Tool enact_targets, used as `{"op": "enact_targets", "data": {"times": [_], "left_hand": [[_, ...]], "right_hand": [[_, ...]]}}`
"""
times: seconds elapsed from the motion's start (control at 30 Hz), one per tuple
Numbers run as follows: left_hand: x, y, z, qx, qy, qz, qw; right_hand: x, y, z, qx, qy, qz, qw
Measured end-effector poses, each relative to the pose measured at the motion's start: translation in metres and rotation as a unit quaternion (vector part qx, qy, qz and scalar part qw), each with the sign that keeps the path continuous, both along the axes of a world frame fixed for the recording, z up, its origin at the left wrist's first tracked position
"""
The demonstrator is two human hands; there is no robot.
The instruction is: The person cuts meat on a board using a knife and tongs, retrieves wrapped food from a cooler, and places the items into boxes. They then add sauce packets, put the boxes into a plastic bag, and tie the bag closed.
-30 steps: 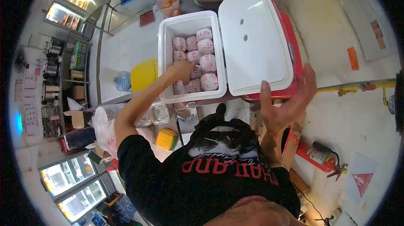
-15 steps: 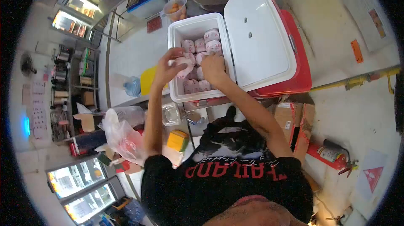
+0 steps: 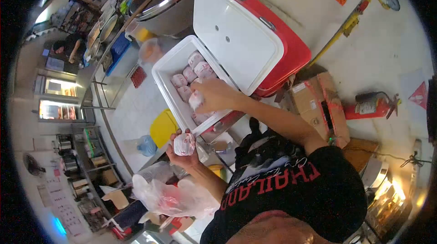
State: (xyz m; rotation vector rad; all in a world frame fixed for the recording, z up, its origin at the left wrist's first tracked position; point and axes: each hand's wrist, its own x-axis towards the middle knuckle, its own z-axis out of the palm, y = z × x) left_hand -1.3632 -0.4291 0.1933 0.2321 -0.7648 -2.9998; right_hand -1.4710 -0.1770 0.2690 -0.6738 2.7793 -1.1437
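Note:
My left hand (image 3: 185,153) holds a round paper-wrapped bundle (image 3: 184,144), white with red print, just outside the near corner of the white-lined cooler (image 3: 171,88). Inside the cooler, my right hand (image 3: 215,95) is closed on another wrapped bundle (image 3: 196,100). Several more wrapped bundles (image 3: 203,69) lie beside and beyond it, some partly hidden by my right hand. The cooler's lid (image 3: 236,35) stands open on the right.
A large metal pot (image 3: 168,14) and a tub (image 3: 150,50) stand beyond the cooler. Left of it are a yellow lid (image 3: 163,128) and blue bottle (image 3: 147,145). Plastic bags (image 3: 166,197) lie nearby; a cardboard box (image 3: 314,103) is right. A person (image 3: 72,46) is far off.
The view has turned. My left hand has come out of the cooler with a wrapped bundle. My right hand, raised by the lid at first, has moved into the cooler and taken hold of another.

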Motion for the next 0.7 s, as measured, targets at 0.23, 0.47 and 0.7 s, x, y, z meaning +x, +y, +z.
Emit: {"op": "enact_targets", "data": {"times": [0.23,0.47,0.7], "left_hand": [[0.080,-0.004,-0.010,-0.097,0.018,0.075,0.992],[0.215,0.034,-0.018,-0.006,-0.065,0.189,0.980],[0.360,0.089,-0.007,0.034,-0.127,0.310,0.942]], "right_hand": [[0.132,0.168,0.009,-0.488,-0.173,0.062,0.853],[0.101,0.185,-0.037,-0.738,-0.212,0.116,0.630],[0.151,0.107,0.032,-0.475,-0.218,0.207,0.827]]}}
